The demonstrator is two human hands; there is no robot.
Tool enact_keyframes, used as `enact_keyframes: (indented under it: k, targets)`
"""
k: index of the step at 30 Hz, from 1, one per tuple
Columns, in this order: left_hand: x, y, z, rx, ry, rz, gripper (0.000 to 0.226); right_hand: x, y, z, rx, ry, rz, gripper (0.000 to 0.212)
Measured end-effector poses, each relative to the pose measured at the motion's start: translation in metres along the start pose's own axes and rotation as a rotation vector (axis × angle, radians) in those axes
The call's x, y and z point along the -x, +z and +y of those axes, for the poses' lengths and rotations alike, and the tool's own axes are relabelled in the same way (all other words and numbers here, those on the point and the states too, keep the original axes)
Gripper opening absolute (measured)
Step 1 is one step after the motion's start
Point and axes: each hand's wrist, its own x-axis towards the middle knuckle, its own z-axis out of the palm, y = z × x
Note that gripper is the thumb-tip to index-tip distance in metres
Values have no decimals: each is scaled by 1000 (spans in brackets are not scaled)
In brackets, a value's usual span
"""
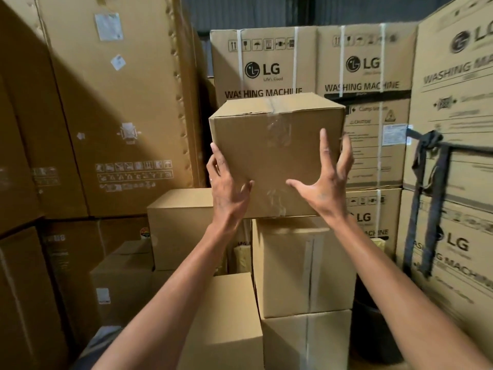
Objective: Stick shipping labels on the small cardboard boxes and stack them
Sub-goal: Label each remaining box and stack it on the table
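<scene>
Both forearms are bare up to the frame's lower edge, with no sleeves, gloves or watch showing. The left hand wears a thin ring on one finger. The right hand wears nothing.

Taped plain box upright atop box stack, seemingly unlabelled.

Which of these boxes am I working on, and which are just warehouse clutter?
Job: top small box, held by left hand and right hand; stacked small boxes under it.
Clutter: LG washing machine cartons; tall carton; dark strap.
</scene>
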Motion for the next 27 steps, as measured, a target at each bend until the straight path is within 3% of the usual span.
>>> enact_keyframes:
  k: [6,17,22,25,27]
  targets:
    - [2,41,8,-48,-18,-83,130,-10,-6,52,15,56,-77,130]
    - [18,73,12,-110,-11,-165,116,-4,-14,98,-57,123,-192,131]
    - [26,62,8,-149,19,-194,110,6,-7,88,-25,146,-121,108]
    - [44,51,-1,-162,37,-203,101,27,4,64,-14,197,50,79]
    - [61,42,-8,-148,30,-204,97,47,11,39,-65,191,70,65]
